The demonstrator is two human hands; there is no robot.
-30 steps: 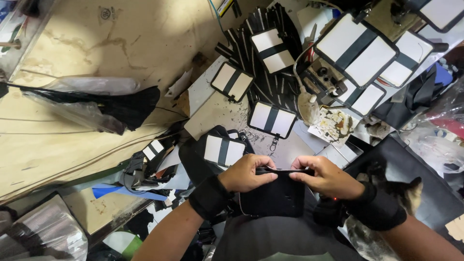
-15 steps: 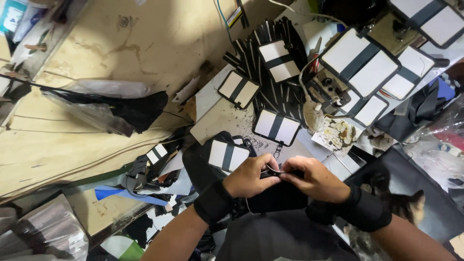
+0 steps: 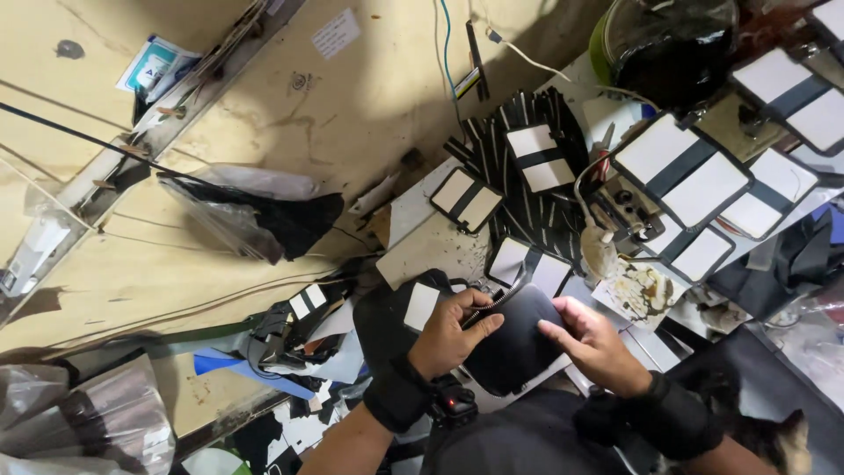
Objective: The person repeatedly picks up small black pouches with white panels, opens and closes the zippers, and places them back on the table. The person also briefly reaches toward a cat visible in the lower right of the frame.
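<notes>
At the far left a crumpled clear plastic bag (image 3: 75, 418) lies at the edge of the table (image 3: 176, 255), and a second bag with dark stuff inside (image 3: 255, 211) rests further in; nearer the middle a tangle of black straps with white tags (image 3: 294, 321) sits just beside the work; the left hand (image 3: 453, 330) is closed on the upper left edge of a black pouch (image 3: 514, 352), thumb and fingers pinching it by a zip strip (image 3: 492, 303) that runs up from that edge; the pouch is held over the lap, just below the table's near edge; the right hand (image 3: 593, 343) is open, fingers flat on the pouch's right side; it seems wise to keep the left pinch firm and the right palm pressing flat, so the soft fabric does not buckle along the zip; further right, black-and-white panels (image 3: 681, 171) lie overlapping, with a stained rag (image 3: 642, 290) near them.
</notes>
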